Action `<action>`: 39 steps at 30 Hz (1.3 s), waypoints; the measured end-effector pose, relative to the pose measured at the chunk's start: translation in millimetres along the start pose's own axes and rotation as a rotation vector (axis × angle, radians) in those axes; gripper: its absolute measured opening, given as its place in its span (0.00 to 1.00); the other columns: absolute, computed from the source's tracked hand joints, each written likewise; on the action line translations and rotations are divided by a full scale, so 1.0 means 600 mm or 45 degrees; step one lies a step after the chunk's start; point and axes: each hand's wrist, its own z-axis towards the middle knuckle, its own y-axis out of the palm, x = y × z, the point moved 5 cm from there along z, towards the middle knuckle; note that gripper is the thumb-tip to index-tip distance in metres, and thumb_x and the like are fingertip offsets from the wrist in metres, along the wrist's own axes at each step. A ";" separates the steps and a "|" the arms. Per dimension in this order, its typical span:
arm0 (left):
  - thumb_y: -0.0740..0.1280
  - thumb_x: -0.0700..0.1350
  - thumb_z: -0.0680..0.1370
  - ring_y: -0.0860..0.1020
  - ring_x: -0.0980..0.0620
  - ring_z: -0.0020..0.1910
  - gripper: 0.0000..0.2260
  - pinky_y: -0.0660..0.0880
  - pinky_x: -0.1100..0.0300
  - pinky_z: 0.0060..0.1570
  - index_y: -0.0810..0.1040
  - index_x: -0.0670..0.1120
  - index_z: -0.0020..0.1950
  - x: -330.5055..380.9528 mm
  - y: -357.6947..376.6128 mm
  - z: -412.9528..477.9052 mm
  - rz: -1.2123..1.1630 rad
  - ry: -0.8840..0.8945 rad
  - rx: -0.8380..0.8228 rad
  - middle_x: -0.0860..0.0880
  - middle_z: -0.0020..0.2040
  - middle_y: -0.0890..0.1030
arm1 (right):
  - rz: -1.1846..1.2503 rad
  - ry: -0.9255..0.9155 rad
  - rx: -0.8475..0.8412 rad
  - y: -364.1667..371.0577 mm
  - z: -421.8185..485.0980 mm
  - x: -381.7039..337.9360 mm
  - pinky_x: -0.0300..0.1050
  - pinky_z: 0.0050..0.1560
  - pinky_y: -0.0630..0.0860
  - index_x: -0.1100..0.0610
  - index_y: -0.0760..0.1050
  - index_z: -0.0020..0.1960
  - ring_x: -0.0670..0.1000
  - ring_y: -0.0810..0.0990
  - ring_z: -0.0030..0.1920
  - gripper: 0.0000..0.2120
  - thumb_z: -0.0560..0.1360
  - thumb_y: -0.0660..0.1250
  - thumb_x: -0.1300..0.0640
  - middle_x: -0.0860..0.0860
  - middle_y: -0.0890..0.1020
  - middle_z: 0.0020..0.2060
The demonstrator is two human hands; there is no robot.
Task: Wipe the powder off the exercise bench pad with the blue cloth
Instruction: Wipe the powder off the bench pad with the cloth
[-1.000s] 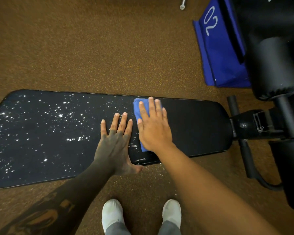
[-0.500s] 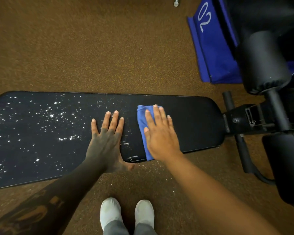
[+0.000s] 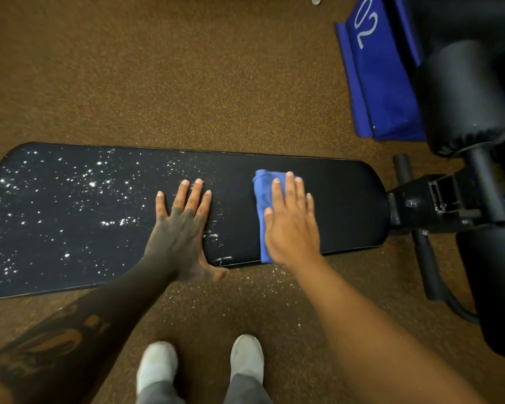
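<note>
One exercise bench pad (image 3: 341, 205) is lying lengthwise across the brown floor (image 3: 158, 68), and white powder (image 3: 70, 196) is speckling the whole stretch to the left of the left hand (image 3: 178, 237). That hand is lying flat on the pad with its fingers spread, holding nothing and apparently bracing the pad; a few streaks of powder are sitting just to its right, near the pad's near edge. Further right, the right hand (image 3: 292, 225) is pressing flat, fingers slightly parted, on one folded blue cloth (image 3: 263, 199), which is peeking out to the left of and beyond the fingers; the pad to the right of this hand is looking clean. Judged risks: with the cloth lying under an open palm rather than being gripped, it may be slipping out or unfolding on a fast stroke; pushing powder toward the near edge is likely to be scattering it onto the floor, where specks are already showing just below the right wrist; the planted left hand is covering powder the cloth cannot be reaching. Count: one pad, one cloth, two hands, two white shoes (image 3: 158, 363).
</note>
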 end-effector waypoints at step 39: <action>0.54 0.87 0.55 0.30 0.40 0.79 0.69 0.38 0.32 0.76 0.31 0.44 0.79 -0.057 0.006 -0.019 -0.039 0.100 0.032 0.42 0.80 0.30 | -0.019 -0.043 -0.077 0.016 -0.037 -0.072 0.58 0.78 0.43 0.50 0.40 0.80 0.58 0.35 0.78 0.29 0.83 0.46 0.46 0.56 0.41 0.80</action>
